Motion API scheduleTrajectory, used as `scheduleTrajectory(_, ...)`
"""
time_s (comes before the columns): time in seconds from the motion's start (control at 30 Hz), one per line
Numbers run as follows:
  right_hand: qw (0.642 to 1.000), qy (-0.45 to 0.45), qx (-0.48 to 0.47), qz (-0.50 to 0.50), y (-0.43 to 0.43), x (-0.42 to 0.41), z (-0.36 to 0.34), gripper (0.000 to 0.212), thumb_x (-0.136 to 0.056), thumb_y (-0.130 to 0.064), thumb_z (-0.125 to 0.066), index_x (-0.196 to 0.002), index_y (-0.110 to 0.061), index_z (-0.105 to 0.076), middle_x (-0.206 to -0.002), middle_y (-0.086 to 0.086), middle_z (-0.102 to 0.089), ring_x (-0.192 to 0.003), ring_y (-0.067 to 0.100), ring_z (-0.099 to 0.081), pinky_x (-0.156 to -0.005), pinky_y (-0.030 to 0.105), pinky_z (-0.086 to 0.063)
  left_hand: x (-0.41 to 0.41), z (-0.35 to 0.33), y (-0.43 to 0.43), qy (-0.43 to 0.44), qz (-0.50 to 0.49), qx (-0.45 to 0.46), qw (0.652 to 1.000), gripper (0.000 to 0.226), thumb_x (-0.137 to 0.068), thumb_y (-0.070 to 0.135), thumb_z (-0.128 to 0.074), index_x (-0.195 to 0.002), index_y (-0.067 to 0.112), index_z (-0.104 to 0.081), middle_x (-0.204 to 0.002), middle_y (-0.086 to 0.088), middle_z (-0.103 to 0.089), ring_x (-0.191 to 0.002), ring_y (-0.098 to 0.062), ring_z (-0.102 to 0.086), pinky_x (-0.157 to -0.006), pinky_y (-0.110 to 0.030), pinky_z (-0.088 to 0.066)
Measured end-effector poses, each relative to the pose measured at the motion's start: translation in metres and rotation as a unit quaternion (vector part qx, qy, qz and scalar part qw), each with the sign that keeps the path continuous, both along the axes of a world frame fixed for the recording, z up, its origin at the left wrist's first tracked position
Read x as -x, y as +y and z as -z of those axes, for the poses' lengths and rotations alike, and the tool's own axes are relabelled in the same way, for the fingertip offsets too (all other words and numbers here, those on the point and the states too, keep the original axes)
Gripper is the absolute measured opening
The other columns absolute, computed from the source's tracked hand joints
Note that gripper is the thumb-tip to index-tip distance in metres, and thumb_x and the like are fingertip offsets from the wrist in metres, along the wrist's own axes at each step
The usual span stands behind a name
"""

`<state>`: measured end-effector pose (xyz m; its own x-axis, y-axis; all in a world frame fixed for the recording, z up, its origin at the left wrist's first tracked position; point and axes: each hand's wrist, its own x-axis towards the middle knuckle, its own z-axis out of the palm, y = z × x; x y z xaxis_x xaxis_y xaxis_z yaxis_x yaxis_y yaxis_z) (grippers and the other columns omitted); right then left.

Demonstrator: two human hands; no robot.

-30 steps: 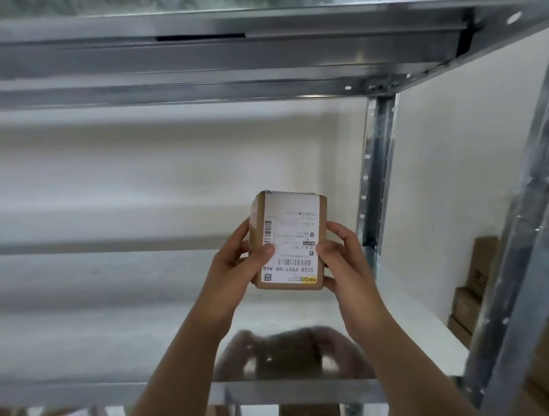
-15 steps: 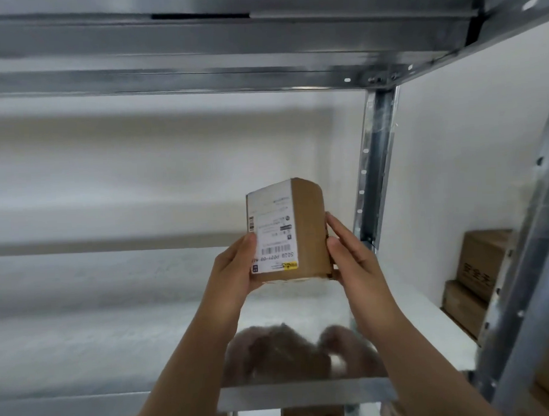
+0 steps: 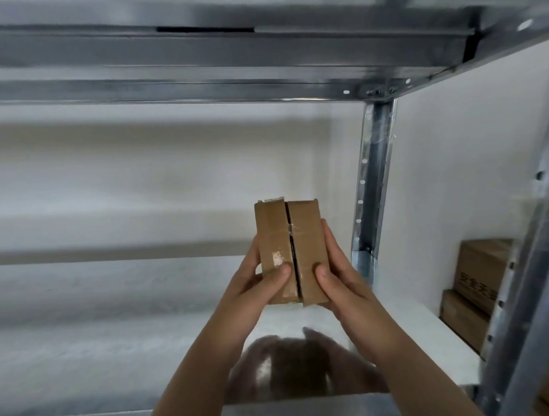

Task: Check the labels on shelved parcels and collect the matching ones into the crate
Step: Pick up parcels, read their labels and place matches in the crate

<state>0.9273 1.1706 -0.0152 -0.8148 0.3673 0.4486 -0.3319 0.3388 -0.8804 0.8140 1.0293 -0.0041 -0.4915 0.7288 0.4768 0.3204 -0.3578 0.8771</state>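
A small brown parcel point(image 3: 291, 251) is held upright in the air above the metal shelf point(image 3: 115, 340), with its split flap seam turned toward the camera. It is gripped from both sides: the left hand point(image 3: 257, 287) is curled round its left edge and the right hand point(image 3: 336, 277) round its right edge, thumbs pressed on the near face. Open space lies to its left and above, up to the upper shelf point(image 3: 228, 52). A steel upright point(image 3: 372, 178) stands near the right hand, and stacked cartons point(image 3: 481, 280) are seen beyond it.
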Motion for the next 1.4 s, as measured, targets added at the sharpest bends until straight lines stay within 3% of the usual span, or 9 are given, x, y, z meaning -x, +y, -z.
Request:
scheduleTrajectory(0.17,1.0,0.008,0.013,0.009,-0.001,0.0,-0.001,0.065,-0.095,-0.046,-0.051,-0.15,-0.065,-0.022,-0.14,-0.04,-0.056,-0.133,-0.003,-0.058,-0.117,0.042,-0.047,0.001,-0.002,0.0,-0.01,-0.012,-0.007,1.0,0.055,-0.1,0.04,-0.062,-0.151,0.041,-0.044,-0.135,0.017,-0.067,-0.121,-0.008,-0.067,-0.101,-0.036,-0.054)
scheduleTrajectory(0.43,0.999,0.019,0.019,0.046,-0.001,0.0,-0.001,0.073,-0.087,-0.063,-0.066,-0.151,-0.065,-0.03,-0.14,-0.037,-0.058,-0.129,0.0,-0.062,-0.11,0.034,-0.053,0.01,0.007,0.004,-0.058,-0.054,0.007,0.997,0.061,-0.089,0.058,-0.069,-0.143,0.045,-0.044,-0.137,0.007,-0.065,-0.114,-0.012,-0.071,-0.095,-0.045,-0.061)
scheduleTrajectory(0.5,0.996,0.025,0.039,0.081,-0.001,0.0,-0.001,0.082,-0.078,-0.07,-0.072,-0.15,-0.064,-0.035,-0.144,-0.032,-0.055,-0.13,0.009,-0.063,-0.109,0.036,-0.054,0.01,0.007,0.004,-0.07,-0.079,0.001,0.994,0.056,-0.086,0.052,-0.066,-0.137,0.043,-0.045,-0.133,0.004,-0.065,-0.108,-0.012,-0.073,-0.085,-0.041,-0.065)
scheduleTrajectory(0.6,0.986,0.024,0.071,0.149,0.004,0.003,-0.001,0.078,-0.073,-0.059,-0.069,-0.147,-0.051,-0.044,-0.149,-0.016,-0.055,-0.131,0.02,-0.061,-0.114,0.052,-0.05,0.01,0.007,0.005,-0.088,-0.108,-0.034,0.99,0.039,-0.096,0.03,-0.062,-0.131,0.041,-0.048,-0.129,0.002,-0.064,-0.102,-0.015,-0.073,-0.073,-0.036,-0.065)
scheduleTrajectory(0.7,0.983,0.025,0.046,0.178,0.007,0.006,-0.001,0.062,-0.078,-0.056,-0.066,-0.138,-0.047,-0.055,-0.143,-0.015,-0.059,-0.127,0.016,-0.061,-0.112,0.053,-0.051,0.01,0.007,0.006,-0.093,-0.102,-0.045,0.989,0.034,-0.104,0.028,-0.053,-0.135,0.041,-0.05,-0.138,0.002,-0.058,-0.115,-0.019,-0.067,-0.075,-0.037,-0.066)
scheduleTrajectory(0.83,0.992,0.053,0.04,0.111,0.008,0.006,0.003,0.047,-0.092,-0.055,-0.072,-0.135,-0.056,-0.053,-0.144,-0.016,-0.058,-0.132,0.017,-0.06,-0.112,0.051,-0.052,0.008,0.006,0.003,-0.108,-0.033,-0.07,0.991,0.059,-0.09,0.055,-0.059,-0.148,0.046,-0.047,-0.142,0.015,-0.059,-0.122,-0.008,-0.066,-0.092,-0.042,-0.062)
scheduleTrajectory(0.9,0.994,0.067,0.063,0.056,0.007,0.006,0.004,0.05,-0.09,-0.046,-0.07,-0.135,-0.056,-0.052,-0.14,-0.013,-0.063,-0.128,0.019,-0.065,-0.104,0.046,-0.058,0.007,0.006,0.002,-0.076,-0.026,-0.065,0.995,0.065,-0.091,0.048,-0.073,-0.149,0.048,-0.045,-0.142,0.015,-0.061,-0.125,-0.01,-0.065,-0.095,-0.042,-0.061)
scheduleTrajectory(1.0,0.993,0.088,0.061,0.041,0.004,0.004,0.003,0.053,-0.087,-0.038,-0.068,-0.135,-0.056,-0.052,-0.134,-0.013,-0.067,-0.125,0.018,-0.067,-0.095,0.037,-0.061,0.009,0.006,0.002,-0.067,-0.02,-0.075,0.995,0.067,-0.088,0.032,-0.068,-0.15,0.046,-0.046,-0.141,0.01,-0.062,-0.128,-0.017,-0.064,-0.097,-0.045,-0.06)
scheduleTrajectory(1.4,0.991,0.102,0.073,0.041,0.01,0.006,0.006,0.062,-0.088,-0.037,-0.074,-0.145,-0.05,-0.053,-0.143,-0.006,-0.064,-0.132,0.018,-0.063,-0.105,0.04,-0.056,0.008,0.006,0.003,-0.056,-0.009,-0.076,0.995,0.064,-0.091,0.029,-0.062,-0.151,0.042,-0.045,-0.141,0.005,-0.064,-0.129,-0.02,-0.063,-0.1,-0.047,-0.058)
